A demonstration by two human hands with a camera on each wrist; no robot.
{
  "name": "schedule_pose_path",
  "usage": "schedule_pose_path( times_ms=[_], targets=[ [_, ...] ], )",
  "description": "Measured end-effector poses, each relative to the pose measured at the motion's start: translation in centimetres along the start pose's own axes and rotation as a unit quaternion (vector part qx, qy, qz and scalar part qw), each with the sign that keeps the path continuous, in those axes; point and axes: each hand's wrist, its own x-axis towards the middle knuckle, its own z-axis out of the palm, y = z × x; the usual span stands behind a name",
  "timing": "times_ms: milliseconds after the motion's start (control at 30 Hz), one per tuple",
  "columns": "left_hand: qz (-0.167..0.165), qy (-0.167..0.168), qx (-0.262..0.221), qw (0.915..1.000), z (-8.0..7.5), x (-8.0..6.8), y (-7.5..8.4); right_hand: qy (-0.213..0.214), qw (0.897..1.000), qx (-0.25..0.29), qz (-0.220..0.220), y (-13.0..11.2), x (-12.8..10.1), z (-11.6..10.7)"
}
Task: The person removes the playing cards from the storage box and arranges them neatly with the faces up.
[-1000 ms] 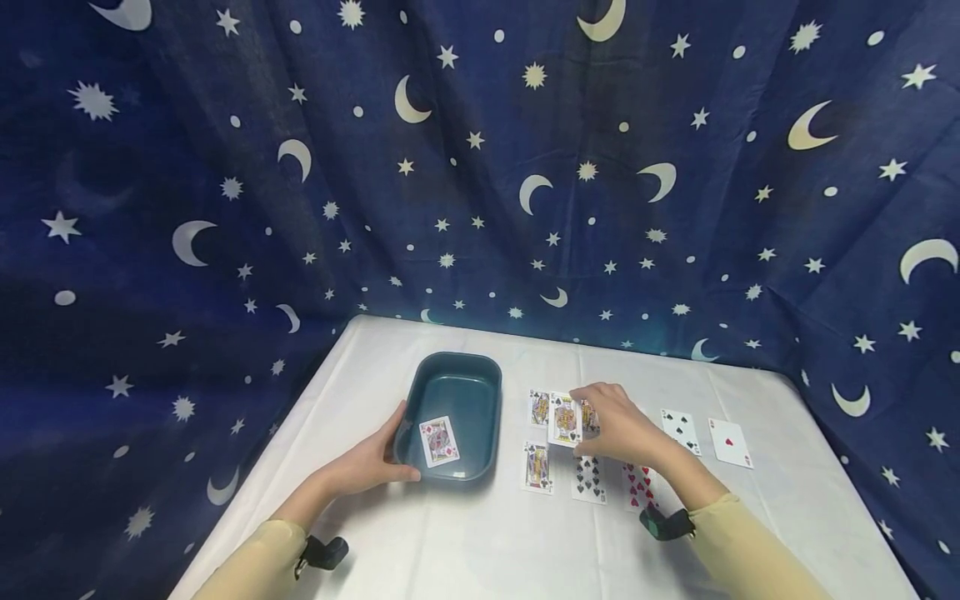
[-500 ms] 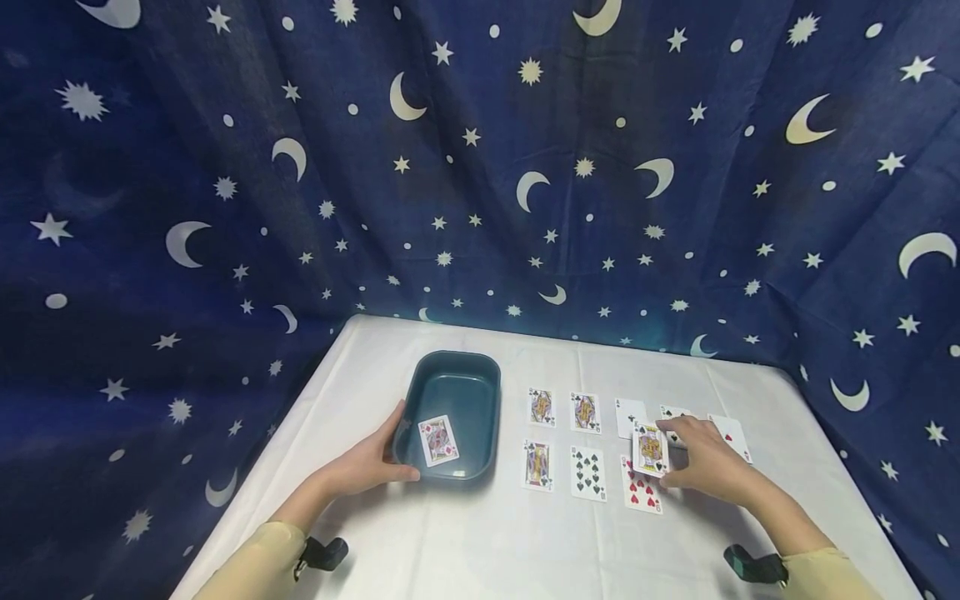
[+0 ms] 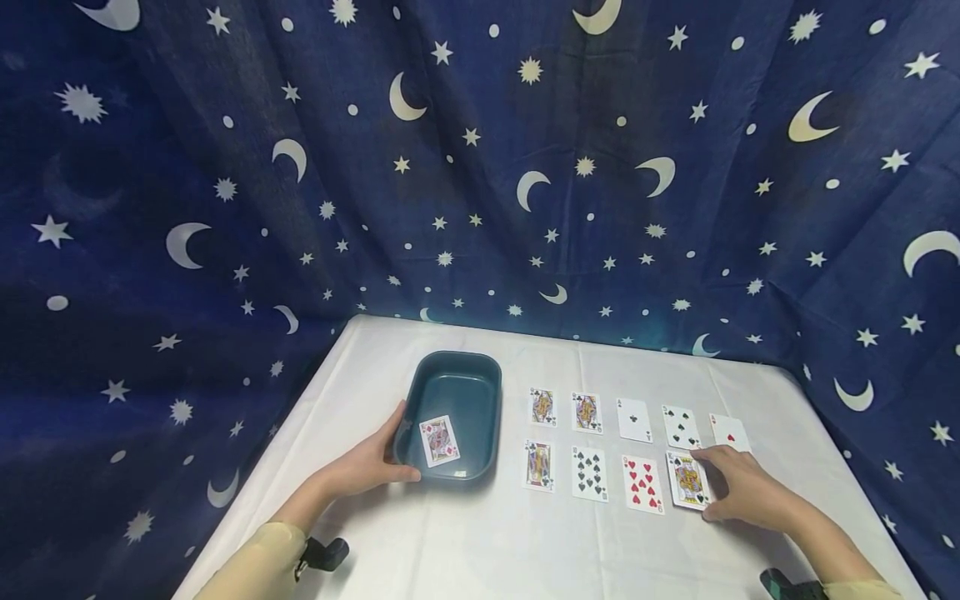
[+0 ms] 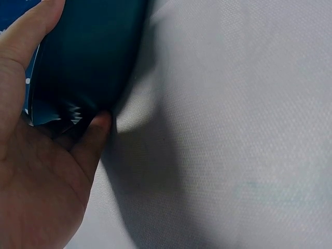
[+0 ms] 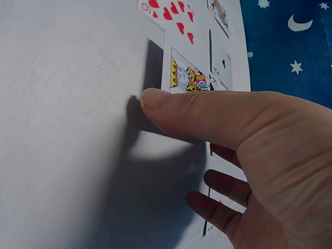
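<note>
right hand (image 3: pixel 746 496) low on the white table (image 3: pixel 480 542), thumb and fingers (image 5: pixel 176 111) pinching the right edge of a face card (image 3: pixel 687 480), which lies flat just left of them. left hand (image 3: pixel 367 462) cups the near-left corner of the teal tray (image 3: pixel 491 392), fingers relaxed against its wall. beyond the right fingers, a row of cards (image 3: pixel 633 419).
</note>
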Motion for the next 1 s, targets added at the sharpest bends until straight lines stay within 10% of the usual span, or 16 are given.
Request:
schedule_pose_path(
  times_ms=[1000],
  targets=[
    [-0.004,-0.011,0.000,0.9999,-0.1,-0.1,0.3,-0.022,0.999,-0.009,0.021,0.5,-1.1,0.6]
  ],
)
